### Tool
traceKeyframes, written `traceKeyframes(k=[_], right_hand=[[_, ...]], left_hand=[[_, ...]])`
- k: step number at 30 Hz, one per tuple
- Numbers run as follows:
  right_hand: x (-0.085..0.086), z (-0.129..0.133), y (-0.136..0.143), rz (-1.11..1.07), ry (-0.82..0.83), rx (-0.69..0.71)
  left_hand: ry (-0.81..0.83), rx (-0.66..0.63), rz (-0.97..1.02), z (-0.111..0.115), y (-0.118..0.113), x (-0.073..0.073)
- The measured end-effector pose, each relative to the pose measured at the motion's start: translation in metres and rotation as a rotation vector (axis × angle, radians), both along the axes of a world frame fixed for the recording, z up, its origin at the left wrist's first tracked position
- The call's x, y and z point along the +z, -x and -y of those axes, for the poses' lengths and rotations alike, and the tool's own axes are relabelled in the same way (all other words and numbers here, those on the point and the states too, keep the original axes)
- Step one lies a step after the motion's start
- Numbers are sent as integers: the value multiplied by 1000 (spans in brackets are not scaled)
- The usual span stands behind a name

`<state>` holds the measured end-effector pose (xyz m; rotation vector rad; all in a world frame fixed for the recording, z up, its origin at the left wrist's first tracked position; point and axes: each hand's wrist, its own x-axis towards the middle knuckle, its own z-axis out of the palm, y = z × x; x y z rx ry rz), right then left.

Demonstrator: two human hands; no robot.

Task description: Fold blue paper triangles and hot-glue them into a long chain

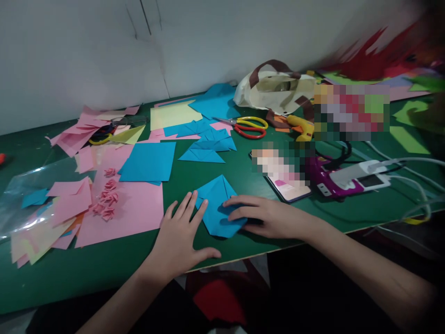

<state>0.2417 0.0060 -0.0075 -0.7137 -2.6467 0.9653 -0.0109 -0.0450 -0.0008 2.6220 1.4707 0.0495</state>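
A folded blue paper [220, 218] lies on the green table [135, 264] near its front edge, with crease lines and pointed corners. My left hand [182, 232] rests flat at the paper's left side, fingers spread, fingertips at its upper left edge. From the right, my right hand [262, 214] touches the paper with bent, parted fingers; its thumb is partly hidden beneath. Behind are folded blue pieces [208, 144] and a stack of blue squares [149, 161].
Small pink paper roses [108, 197] sit on a pink sheet [139, 213] at left. Scissors [250, 127], a cloth bag [274, 95], a yellow glue gun [301, 129], a phone [283, 178] and a purple power strip [323, 178] with cables stand behind and right.
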Motion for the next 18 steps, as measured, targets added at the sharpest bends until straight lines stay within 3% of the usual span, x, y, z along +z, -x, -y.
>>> traceKeyframes(k=[10,15,18], right_hand=[[6,-5,-5,-77,27,-49],[5,-7,-8,-31,123,-16],[2,-6,-5,-53,133,-80]], left_hand=[[-105,85,59,0,-9,-3],[-174,-12,124,-3,-9,-5],[-133,-32,163,-4,-6,-5]])
